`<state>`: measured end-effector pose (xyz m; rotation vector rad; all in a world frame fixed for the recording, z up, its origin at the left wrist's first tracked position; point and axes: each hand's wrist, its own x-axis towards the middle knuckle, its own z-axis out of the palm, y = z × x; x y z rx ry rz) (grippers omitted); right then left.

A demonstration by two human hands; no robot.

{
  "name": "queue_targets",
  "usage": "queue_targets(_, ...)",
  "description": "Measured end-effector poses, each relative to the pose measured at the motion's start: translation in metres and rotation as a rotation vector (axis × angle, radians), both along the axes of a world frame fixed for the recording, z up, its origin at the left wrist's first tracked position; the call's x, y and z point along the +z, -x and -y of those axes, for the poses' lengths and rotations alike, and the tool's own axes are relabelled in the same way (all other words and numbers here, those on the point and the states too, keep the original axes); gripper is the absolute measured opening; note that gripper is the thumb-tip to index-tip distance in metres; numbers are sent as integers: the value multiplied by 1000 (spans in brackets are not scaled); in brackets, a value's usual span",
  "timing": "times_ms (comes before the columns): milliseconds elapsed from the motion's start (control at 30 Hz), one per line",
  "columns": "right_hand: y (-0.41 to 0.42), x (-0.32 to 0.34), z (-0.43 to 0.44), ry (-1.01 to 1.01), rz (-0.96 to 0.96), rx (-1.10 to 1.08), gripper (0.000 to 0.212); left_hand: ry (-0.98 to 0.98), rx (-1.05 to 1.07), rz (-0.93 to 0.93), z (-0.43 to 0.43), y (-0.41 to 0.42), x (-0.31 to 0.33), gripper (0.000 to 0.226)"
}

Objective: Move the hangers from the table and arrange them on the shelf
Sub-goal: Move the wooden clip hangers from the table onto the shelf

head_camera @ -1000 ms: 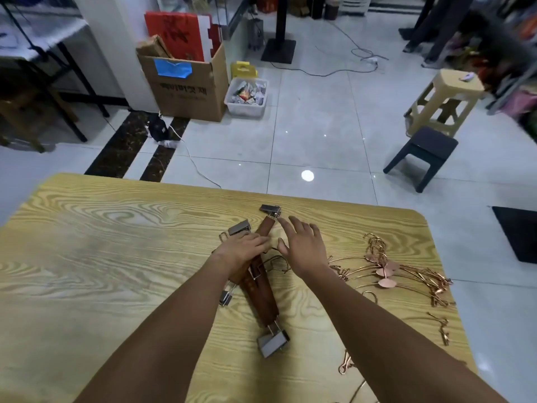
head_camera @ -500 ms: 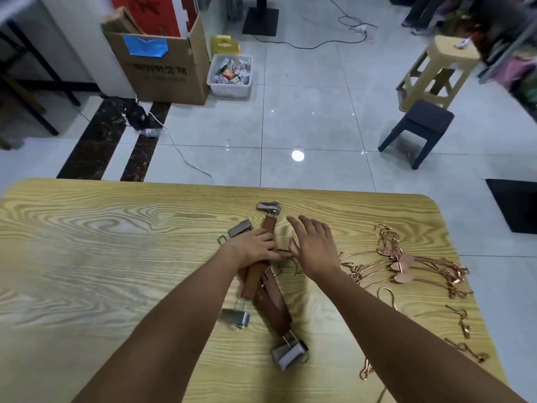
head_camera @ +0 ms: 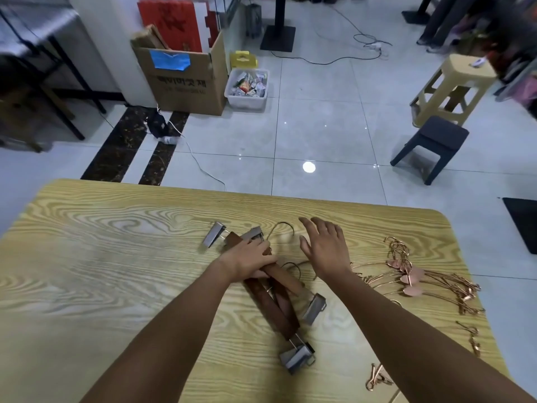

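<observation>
— Where are the hangers?

— The brown wooden clip hangers [head_camera: 280, 298] lie in a crossed bundle in the middle of the counter [head_camera: 116, 257], with metal clips at both ends. The left hand [head_camera: 247, 260] grips the bundle near its far end, fingers curled round the bars.

— And the other hand?

— The right hand [head_camera: 325, 245] is just beside it, palm down, fingers spread and holding nothing. It may be brushing a wire hook, but that is hard to tell.

— Anything else?

— A tangle of rose-gold wire hangers [head_camera: 412, 277] lies at the counter's right side. Beyond, on the tiled floor, are a cardboard box [head_camera: 186, 82], a beige stool [head_camera: 453, 82] and a dark stool [head_camera: 436, 141].
</observation>
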<state>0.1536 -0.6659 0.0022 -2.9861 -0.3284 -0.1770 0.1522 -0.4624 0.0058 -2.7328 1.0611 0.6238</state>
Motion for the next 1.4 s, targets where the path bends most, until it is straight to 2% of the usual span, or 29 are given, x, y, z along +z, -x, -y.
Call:
queue_targets(133,3,10,-2,-7,58,6,49,-20,149,108,-14,19,8,40)
queue_targets(333,13,25,-15,-11,93,41,45,21,453,151,-42,52,14,43)
queue_targets(433,19,21,-25,-3,96,75,33,50,615,166,-59,65,20,43)
queue_targets(567,35,15,-42,-13,88,97,35,51,728,202,-87,81,28,42)
queue_targets(667,52,13,-55,-1,48,85,42,26,773,215,-109,96,30,41)
queue_targets(1000,96,-9,-79,71,-49,78,39,9,897,268,-161,136,28,42)
queue_targets(1400,123,-29,-91,159,-211,28,51,31,873,295,-176,155,11,36)
